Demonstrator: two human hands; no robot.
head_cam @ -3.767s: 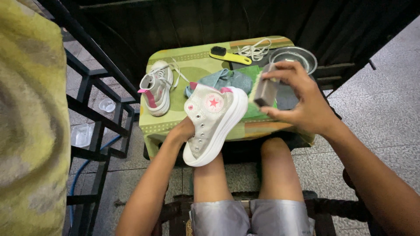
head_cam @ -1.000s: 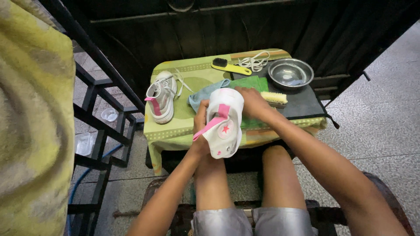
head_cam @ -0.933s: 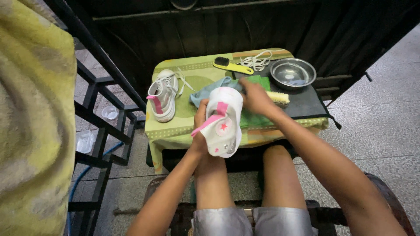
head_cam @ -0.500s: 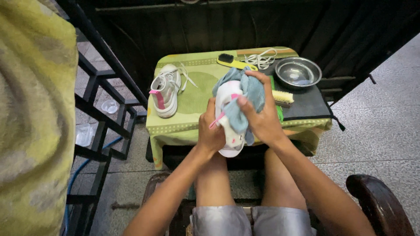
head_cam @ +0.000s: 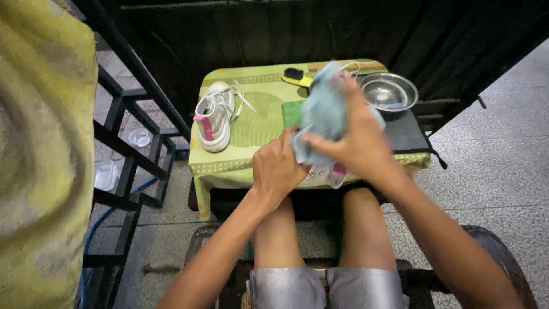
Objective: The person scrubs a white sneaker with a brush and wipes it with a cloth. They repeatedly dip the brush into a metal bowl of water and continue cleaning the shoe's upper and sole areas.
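Observation:
My left hand [head_cam: 278, 167] grips a white sneaker with pink trim [head_cam: 327, 173]; only its lower edge shows beneath my hands. My right hand [head_cam: 357, 140] presses a light blue cloth [head_cam: 323, 114] over the sneaker, covering most of it. Both hands are held above the near edge of a small table with a green cloth [head_cam: 257, 123]. A second white and pink sneaker [head_cam: 214, 115] lies on the table's left side with loose laces.
A metal bowl [head_cam: 388, 91] sits at the table's back right on a dark mat [head_cam: 407, 131]. A yellow brush with black bristles [head_cam: 297, 76] lies at the back. Black metal railing [head_cam: 128, 137] stands left. My knees are under the table.
My right hand picked up the blue cloth and wrapped it over the sneaker held in my left hand. The cloth has now moved higher on the sneaker.

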